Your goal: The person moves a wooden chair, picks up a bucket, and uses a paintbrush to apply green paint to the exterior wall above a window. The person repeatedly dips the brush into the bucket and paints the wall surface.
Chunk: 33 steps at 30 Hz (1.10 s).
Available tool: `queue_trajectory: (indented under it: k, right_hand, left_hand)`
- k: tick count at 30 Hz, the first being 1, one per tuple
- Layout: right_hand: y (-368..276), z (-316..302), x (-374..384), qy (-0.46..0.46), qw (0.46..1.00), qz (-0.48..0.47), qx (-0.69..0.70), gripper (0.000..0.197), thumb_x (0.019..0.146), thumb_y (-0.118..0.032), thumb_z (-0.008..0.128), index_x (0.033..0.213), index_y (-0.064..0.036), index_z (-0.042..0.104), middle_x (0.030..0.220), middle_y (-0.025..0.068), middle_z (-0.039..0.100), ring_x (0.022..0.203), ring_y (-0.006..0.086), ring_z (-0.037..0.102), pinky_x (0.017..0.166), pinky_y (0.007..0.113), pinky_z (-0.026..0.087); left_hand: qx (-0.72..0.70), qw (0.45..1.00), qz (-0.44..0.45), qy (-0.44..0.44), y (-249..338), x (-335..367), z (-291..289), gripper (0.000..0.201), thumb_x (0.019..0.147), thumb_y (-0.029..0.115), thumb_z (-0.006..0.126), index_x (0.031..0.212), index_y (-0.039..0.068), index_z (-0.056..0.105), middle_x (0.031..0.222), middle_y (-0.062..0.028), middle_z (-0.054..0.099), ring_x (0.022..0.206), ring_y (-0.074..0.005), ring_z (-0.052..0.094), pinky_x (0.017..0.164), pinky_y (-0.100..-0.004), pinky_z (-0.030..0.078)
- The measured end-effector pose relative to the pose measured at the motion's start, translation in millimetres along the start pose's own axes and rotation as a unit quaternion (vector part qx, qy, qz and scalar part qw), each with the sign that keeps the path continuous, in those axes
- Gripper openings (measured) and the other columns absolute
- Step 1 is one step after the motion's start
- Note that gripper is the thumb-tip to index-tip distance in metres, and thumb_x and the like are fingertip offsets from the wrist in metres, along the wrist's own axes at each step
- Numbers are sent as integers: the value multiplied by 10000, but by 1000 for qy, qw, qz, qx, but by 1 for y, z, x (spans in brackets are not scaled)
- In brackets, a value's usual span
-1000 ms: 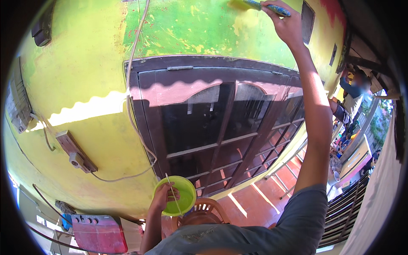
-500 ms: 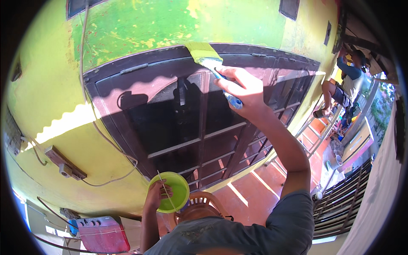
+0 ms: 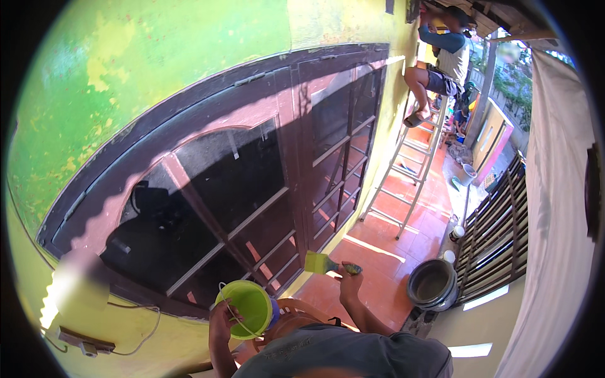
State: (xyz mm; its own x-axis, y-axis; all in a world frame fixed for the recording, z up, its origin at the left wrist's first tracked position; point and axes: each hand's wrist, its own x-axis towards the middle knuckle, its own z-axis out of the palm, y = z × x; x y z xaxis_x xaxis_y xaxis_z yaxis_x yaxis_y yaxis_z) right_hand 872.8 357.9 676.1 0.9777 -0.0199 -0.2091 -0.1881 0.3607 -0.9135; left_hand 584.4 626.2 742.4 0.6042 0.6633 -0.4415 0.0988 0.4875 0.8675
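In my right hand (image 3: 350, 281) is a paintbrush (image 3: 319, 263), its bristles coated yellow-green and pointing left toward the doors. The brush is low, just right of a light green bucket (image 3: 247, 299), and touches nothing that I can see. My left hand (image 3: 224, 315) grips the bucket's rim on its left side, fingers curled over the edge; a thin handle loops across the opening. Beyond both hands stand purple-brown doors with dark glass panes (image 3: 230, 157). The wall (image 3: 145, 63) above the frame has patchy green and yellow paint.
Below me is a brown plastic chair (image 3: 299, 307). A metal ladder (image 3: 403, 176) with another person (image 3: 450, 60) up on it stands at the far right. A dark tub (image 3: 432, 283) sits by a slatted rack (image 3: 495, 236). A socket box (image 3: 85, 340) hangs at the lower left.
My right hand has brought the brush down from the top of the door frame to near the bucket. The view has swung right; my left hand still holds the bucket.
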Motion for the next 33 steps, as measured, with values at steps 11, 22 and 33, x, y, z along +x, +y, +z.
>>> queue_trajectory:
  k: [11, 22, 33]
  right_hand:
    - [-38, -6, 80, 14, 996, 7, 92, 220, 944, -129, 715, 1126, -23, 651, 995, 108, 710, 858, 240, 744, 672, 337, 567]
    - [3, 2, 1, 122, 983, 23, 138, 239, 946, -145, 695, 1138, -27, 615, 981, 113, 700, 824, 253, 751, 620, 326, 561]
    - [-10, -11, -11, 164, 962, 34, 213, 248, 950, -147, 668, 1167, -55, 588, 999, 108, 689, 873, 270, 747, 629, 342, 525]
  left_hand:
    - [64, 990, -65, -111, 17, 58, 66, 393, 1023, 302, 521, 1294, 19, 555, 862, -88, 650, 763, -241, 683, 724, -422, 603]
    - [91, 957, -59, -270, 44, 94, 91, 334, 1054, 252, 494, 1281, 19, 569, 915, -103, 683, 779, -241, 721, 734, -402, 624]
    - [112, 938, -56, -323, 50, 106, 111, 353, 1046, 259, 509, 1291, 23, 600, 936, -93, 679, 829, -241, 720, 762, -431, 628]
